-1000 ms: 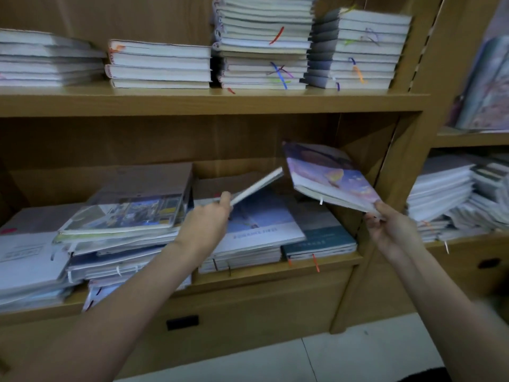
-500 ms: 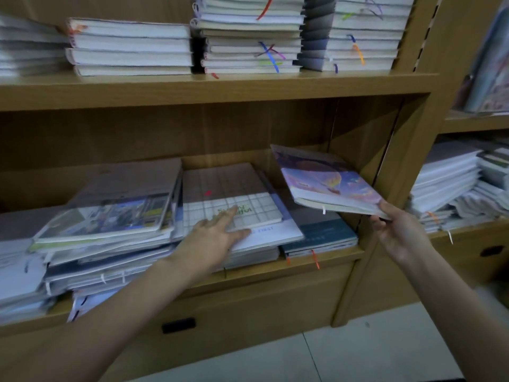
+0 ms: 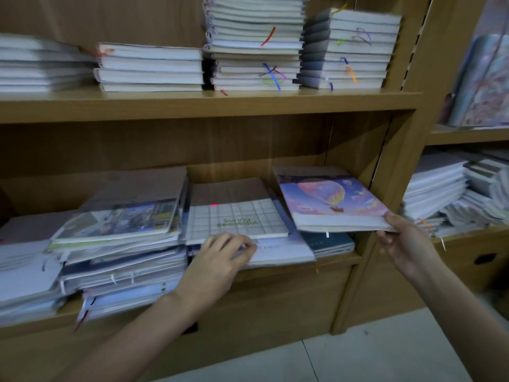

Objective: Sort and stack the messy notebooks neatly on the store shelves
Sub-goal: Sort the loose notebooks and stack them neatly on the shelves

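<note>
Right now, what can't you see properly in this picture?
Head view only:
- Teal notebook: mostly covered by the balloon notebook that the right hand holds.
- Left hand fingertips: tucked under the grid notebook, grip unclear.
- Left stacks: blurred, covers unreadable.
- Top stacks: cut by the upper edge.
</note>
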Demonstrator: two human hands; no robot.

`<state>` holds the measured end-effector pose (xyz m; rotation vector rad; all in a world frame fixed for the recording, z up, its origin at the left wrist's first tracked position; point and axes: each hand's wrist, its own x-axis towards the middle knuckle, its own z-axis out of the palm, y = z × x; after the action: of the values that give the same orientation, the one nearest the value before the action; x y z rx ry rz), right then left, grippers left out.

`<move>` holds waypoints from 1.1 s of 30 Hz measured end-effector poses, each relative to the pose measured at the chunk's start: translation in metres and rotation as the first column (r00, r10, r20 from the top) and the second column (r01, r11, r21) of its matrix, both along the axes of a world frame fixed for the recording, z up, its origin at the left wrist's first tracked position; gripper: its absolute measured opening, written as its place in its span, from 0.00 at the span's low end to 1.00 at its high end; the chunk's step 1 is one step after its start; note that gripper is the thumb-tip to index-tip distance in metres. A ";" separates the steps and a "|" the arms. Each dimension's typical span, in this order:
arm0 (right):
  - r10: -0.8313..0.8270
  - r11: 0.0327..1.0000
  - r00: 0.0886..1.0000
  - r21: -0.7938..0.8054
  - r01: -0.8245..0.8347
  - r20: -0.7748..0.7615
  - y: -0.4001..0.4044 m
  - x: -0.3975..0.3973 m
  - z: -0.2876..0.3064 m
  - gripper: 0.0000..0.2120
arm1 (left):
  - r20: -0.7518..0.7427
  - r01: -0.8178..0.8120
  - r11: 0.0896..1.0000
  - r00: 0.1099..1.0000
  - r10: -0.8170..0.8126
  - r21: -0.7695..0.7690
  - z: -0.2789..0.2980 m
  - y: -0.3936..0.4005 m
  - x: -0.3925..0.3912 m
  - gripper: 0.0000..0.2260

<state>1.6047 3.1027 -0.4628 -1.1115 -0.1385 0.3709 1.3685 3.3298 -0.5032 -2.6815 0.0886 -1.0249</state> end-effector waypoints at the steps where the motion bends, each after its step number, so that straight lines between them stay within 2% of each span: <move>1: 0.005 1.000 0.999 -0.018 -0.005 0.032 -0.005 -0.002 0.001 0.09 | -0.011 0.033 0.999 0.999 -0.033 -0.010 -0.002 -0.003 -0.007 0.19; 5: 0.126 0.982 0.985 -0.157 -0.107 0.117 -0.017 -0.023 0.004 0.09 | -0.008 0.047 0.999 0.999 -0.047 0.013 -0.009 0.001 -0.030 0.17; 8: 0.199 0.957 0.974 -0.235 -0.171 0.104 -0.015 -0.039 0.000 0.08 | 0.040 -0.141 0.990 0.989 0.141 0.011 -0.009 0.021 -0.045 0.19; 10: 0.214 0.955 0.973 -0.231 -0.188 0.092 -0.006 -0.047 0.000 0.08 | 0.021 -0.272 0.960 0.962 0.274 -0.069 -0.008 0.032 -0.055 0.22; 12: 0.220 0.960 0.972 -0.193 -0.201 0.081 0.010 -0.051 0.001 0.08 | -0.002 -0.332 0.937 0.943 0.334 -0.110 -0.011 0.034 -0.066 0.20; 13: 0.227 0.962 0.971 -0.170 -0.212 0.074 0.019 -0.052 0.002 0.08 | 0.000 -0.367 0.915 0.928 0.373 -0.168 -0.014 0.031 -0.072 0.18; 14: 0.232 0.963 0.970 -0.156 -0.219 0.071 0.028 -0.052 0.002 0.08 | -0.012 -0.402 0.864 0.908 0.419 -0.302 -0.019 0.025 -0.077 0.18; 15: 0.247 0.961 0.966 -0.152 -0.233 0.080 0.037 -0.053 0.003 0.07 | -0.049 -0.419 0.756 0.887 0.459 -0.503 -0.022 0.018 -0.081 0.20; 16: 0.266 0.956 0.959 -0.152 -0.250 0.097 0.047 -0.053 0.004 0.08 | -0.099 -0.407 0.589 0.870 0.483 -0.698 -0.024 0.012 -0.084 0.23; 17: 0.290 0.949 0.949 -0.165 -0.268 0.125 0.058 -0.054 0.005 0.09 | -0.172 -0.376 0.379 0.864 0.473 -0.846 -0.024 0.007 -0.084 0.25; 19: 0.365 0.906 0.913 -0.293 -0.304 0.181 0.080 -0.060 0.007 0.10 | -0.229 -0.206 -0.101 0.916 0.329 -0.973 -0.013 0.004 -0.082 0.22; 20: 0.405 0.848 0.882 -0.459 -0.265 0.240 0.091 -0.061 0.006 0.12 | -0.145 -0.056 -0.339 0.959 0.244 -0.939 -0.006 0.003 -0.080 0.16; 21: 0.476 0.707 0.817 -0.694 -0.137 0.324 0.100 -0.061 0.004 0.15 | -0.051 0.069 -0.525 0.976 0.211 -0.848 0.000 0.001 -0.075 0.11; 22: 0.583 0.500 0.718 -0.864 0.053 0.381 0.106 -0.061 0.001 0.20 | 0.028 0.173 -0.647 0.973 0.228 -0.742 0.006 -0.001 -0.070 0.07; 23: 0.684 0.331 0.604 -0.912 0.242 0.409 0.110 -0.061 -0.003 0.25 | 0.070 0.239 -0.706 0.963 0.260 -0.666 0.009 -0.002 -0.064 0.07; 24: 0.760 0.278 0.508 -0.909 0.309 0.405 0.112 -0.065 -0.005 0.30 | 0.078 0.275 -0.732 0.953 0.292 -0.623 0.011 -0.004 -0.058 0.10; 26: 0.861 0.309 0.331 -0.915 0.261 0.386 0.115 -0.073 -0.007 0.36 | 0.052 0.314 -0.725 0.932 0.359 -0.613 0.013 -0.011 -0.045 0.15; 28: 0.910 0.301 0.179 -0.893 0.335 0.374 0.116 -0.083 -0.012 0.30 | 0.021 0.320 -0.687 0.914 0.406 -0.652 0.015 -0.021 -0.040 0.16; 30: 0.893 0.339 0.135 -0.839 0.427 0.430 0.114 -0.082 -0.020 0.25 | 0.019 0.321 -0.661 0.907 0.421 -0.679 0.020 -0.032 -0.050 0.16; 31: 0.886 0.342 0.143 -0.830 0.440 0.441 0.112 -0.080 -0.022 0.25 | 0.030 0.323 -0.644 0.906 0.422 -0.694 0.023 -0.037 -0.060 0.15; 33: 0.900 0.310 0.138 -0.830 0.465 0.413 0.110 -0.077 -0.022 0.25 | 0.046 0.323 -0.610 0.904 0.424 -0.724 0.032 -0.039 -0.089 0.14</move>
<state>1.5282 3.2122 -0.4845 -2.4806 -1.7047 -0.0751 1.2799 3.2907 -0.4711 -2.9621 -2.8472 -2.5318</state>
